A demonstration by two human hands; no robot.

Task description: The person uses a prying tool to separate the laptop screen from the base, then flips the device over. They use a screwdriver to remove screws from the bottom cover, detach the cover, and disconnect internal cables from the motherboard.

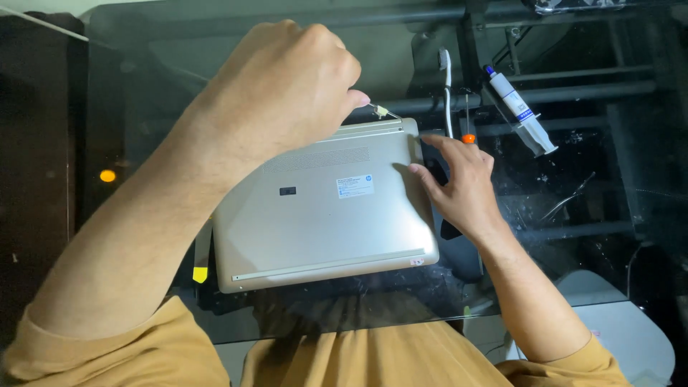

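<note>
Count, head view. Laptops: 1, gold-coloured laptop (326, 208), underside up on the glass counter (143, 86). Hands: 2, left hand (283, 86) and right hand (455, 183). Syringes: 1, white syringe (519, 111). Screwdrivers: 1, orange-handled screwdriver (467, 125). White cables: 1, white cable (446, 86). Small tools pinched in the left hand: 1, thin tool (383, 111). Yellow-tipped strips: 1, strip (201, 258).

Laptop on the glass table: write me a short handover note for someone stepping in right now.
Left hand: closed on a small pointed tool, tip at the far edge of the laptop.
Right hand: open, fingers steadying the laptop's right edge.
Laptop lies upside down, bottom cover on, on the glass table.
Beside it: syringe, orange-handled screwdriver, white cable.
Done: nothing visibly removed. Left: the cover remains closed.
</note>
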